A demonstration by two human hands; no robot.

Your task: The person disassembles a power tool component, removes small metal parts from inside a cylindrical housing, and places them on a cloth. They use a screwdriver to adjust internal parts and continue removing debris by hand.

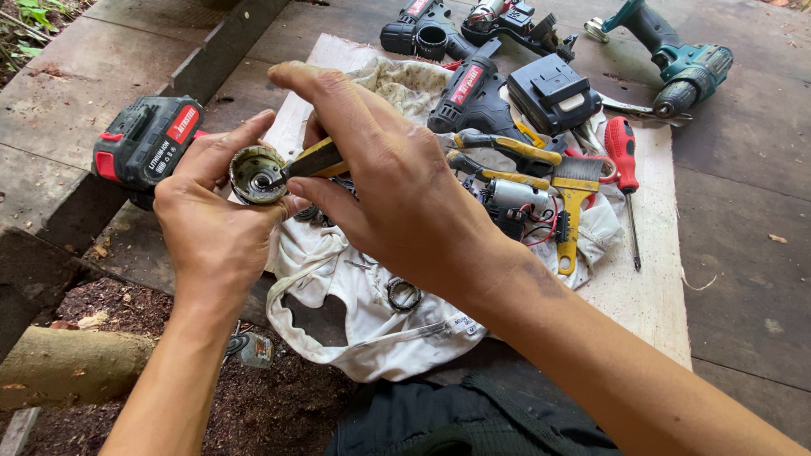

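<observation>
Left hand (215, 215): gripping a round metal housing (256, 175) by its rim, open end facing up toward the camera, held above the left edge of the white cloth (363, 321).

Right hand (384, 181): pinching a yellow-handled tool (317, 159) between thumb and fingers, index finger extended over the top; tool tip sitting inside the housing, touching its inner parts.

Lying on the cloth, just below the right wrist: a small metal ring (404, 294).

Resting under the cloth: a pale board (650, 295), itself lying on a dark wooden floor (743, 211).

Spread over the cloth beyond the hands: a black and red drill body (473, 97), a black battery (553, 93), a yellow-handled brush (574, 198), a small motor (511, 196) with red and black wires, and a red-handled screwdriver (623, 165) pointing toward the near edge.

Lying at far right, well apart: a teal drill (684, 63).

Sitting to the left of the housing, on a raised step: a black and red battery pack (148, 143).
</observation>
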